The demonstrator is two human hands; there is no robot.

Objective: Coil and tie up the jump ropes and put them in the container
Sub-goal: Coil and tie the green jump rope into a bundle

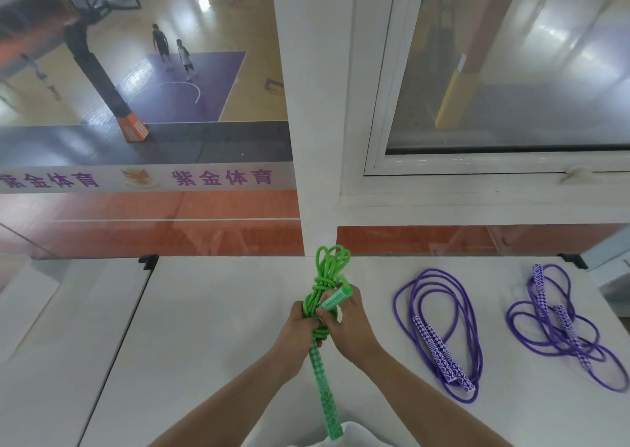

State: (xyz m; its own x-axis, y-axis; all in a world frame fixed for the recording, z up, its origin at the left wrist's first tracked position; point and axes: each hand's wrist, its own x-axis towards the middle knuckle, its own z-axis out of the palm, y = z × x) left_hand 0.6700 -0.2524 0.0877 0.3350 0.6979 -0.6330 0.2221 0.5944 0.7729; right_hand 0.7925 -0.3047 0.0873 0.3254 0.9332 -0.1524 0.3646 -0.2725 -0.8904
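Observation:
A green jump rope (327, 269) is bundled into a coil and held above the white table (204, 327). Its loops stick up at the far end, with cord wound round the middle. My left hand (300, 327) grips the bundle from the left. My right hand (347, 320) pinches one green patterned handle (335, 298) that points up and right. The other green handle (325, 392) hangs down toward me. Two purple jump ropes lie loose on the table, one (439, 337) to the right of my hands, the other (562, 327) further right. No container is in view.
A glass pane stands along the table's far edge, held by black clips (148, 262). Beyond it are a white pillar (317, 106), a window and a basketball court below with people on it. A table seam (129, 317) runs on the left.

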